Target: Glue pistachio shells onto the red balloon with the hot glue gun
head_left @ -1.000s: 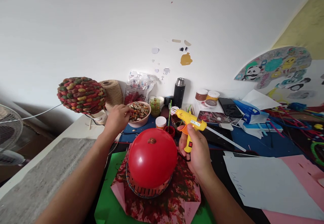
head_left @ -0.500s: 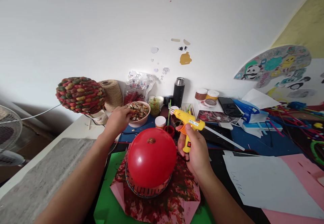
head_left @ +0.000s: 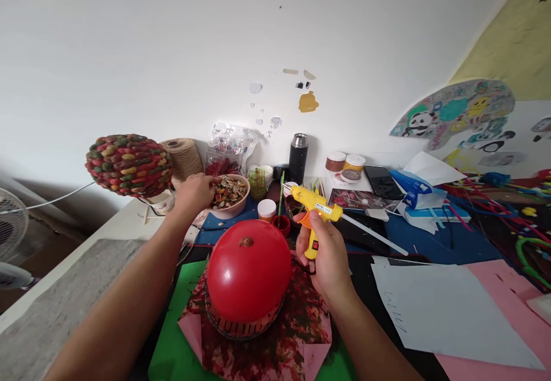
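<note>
White wall [head_left: 206, 42] behind. Yellow glue gun [head_left: 323, 208] in right grip [head_left: 329, 250].

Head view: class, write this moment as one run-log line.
left hand: at bowl of shells | right hand: gripping yellow hot-glue gun | red balloon: resting on slotted basket

On the table [head_left: 157, 229] before me, I see the balloon [head_left: 248, 278] sitting in a basket [head_left: 241, 329], which stands on a paper sheet [head_left: 275, 361]. Behind and left of it is the bowl [head_left: 241, 206] with shells [head_left: 226, 190] inside, the left hand [head_left: 196, 193] at its left rim. Right of the balloon, the right hand [head_left: 328, 252] is around the glue gun [head_left: 316, 203]. Behind that, I have the flask [head_left: 298, 160] near the wall [head_left: 193, 42], a phone [head_left: 384, 182] to its right.
</note>
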`<state>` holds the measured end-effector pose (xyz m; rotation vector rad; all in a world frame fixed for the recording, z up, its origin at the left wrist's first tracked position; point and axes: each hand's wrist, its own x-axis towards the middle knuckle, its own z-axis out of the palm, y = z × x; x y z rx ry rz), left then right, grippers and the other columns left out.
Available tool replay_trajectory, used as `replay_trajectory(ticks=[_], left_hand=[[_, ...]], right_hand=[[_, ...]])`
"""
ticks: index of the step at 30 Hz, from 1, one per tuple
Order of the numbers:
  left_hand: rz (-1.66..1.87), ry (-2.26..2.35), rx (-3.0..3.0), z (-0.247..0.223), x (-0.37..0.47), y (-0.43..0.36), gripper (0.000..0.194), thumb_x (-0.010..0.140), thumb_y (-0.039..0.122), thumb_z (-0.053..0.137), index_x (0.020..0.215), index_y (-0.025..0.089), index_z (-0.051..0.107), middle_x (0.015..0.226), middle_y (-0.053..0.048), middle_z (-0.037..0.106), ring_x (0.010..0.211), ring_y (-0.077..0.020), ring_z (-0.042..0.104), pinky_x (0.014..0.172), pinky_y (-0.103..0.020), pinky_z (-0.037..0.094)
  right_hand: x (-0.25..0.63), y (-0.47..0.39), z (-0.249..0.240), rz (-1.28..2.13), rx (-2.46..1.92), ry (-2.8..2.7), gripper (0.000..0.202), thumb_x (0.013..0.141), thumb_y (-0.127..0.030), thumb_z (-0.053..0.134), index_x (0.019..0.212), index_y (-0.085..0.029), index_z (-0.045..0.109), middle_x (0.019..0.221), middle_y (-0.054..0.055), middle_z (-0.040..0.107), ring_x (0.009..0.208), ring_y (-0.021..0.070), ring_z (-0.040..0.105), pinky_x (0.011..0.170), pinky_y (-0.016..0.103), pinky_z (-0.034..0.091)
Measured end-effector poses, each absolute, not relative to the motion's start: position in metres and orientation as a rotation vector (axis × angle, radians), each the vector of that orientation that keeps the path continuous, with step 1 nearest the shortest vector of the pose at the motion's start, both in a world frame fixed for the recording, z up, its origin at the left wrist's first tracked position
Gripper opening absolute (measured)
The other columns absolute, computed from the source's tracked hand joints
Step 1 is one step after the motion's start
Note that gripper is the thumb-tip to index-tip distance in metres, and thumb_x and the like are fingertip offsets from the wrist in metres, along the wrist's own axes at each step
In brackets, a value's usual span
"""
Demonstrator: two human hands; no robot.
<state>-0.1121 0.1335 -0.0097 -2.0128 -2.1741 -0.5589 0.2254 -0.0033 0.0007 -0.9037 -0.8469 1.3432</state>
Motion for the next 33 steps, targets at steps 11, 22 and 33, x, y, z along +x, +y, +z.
replay_trajectory(ticks=[11,22,33], left_hand=[[-1.102,-2.376,-1.968,-0.004,-0.109,0.121,0.010,0.075,0.023,0.077,0.084,0.023,0.077,0.090,-0.011,0.083,0.100,-0.0372,0.077,0.093,-0.042,0.057],[-2.746,-2.212,-1.819,0.018,-0.090,0.093,0.032,0.066,0.020,0.098,0.094,0.017,0.082,0.087,-0.004,0.081,0.080,-0.0167,0.078,0.081,-0.025,0.068],[-3.464,-1.943,-1.746,0.048,-0.050,0.062,0.018,0.087,0.003,0.085,0.102,0.013,0.084,0.079,-0.007,0.081,0.061,-0.0139,0.076,0.058,-0.018,0.067]], right_hand=[[0.224,-0.003,0.004,1.368,-0.887,-0.868,0.067,0.085,-0.083,0.083,0.093,-0.017,0.078,0.048,-0.007,0.054,0.035,0.0085,0.043,0.034,0.017,0.020],[0.224,-0.004,0.002,1.376,-0.925,-0.881,0.070,0.085,-0.086,0.081,0.096,-0.016,0.078,0.049,-0.007,0.055,0.036,0.0091,0.043,0.035,0.018,0.021],[0.221,-0.006,0.001,1.368,-0.967,-0.889,0.073,0.084,-0.090,0.079,0.095,-0.017,0.077,0.049,-0.007,0.054,0.036,0.0086,0.043,0.036,0.018,0.023]])
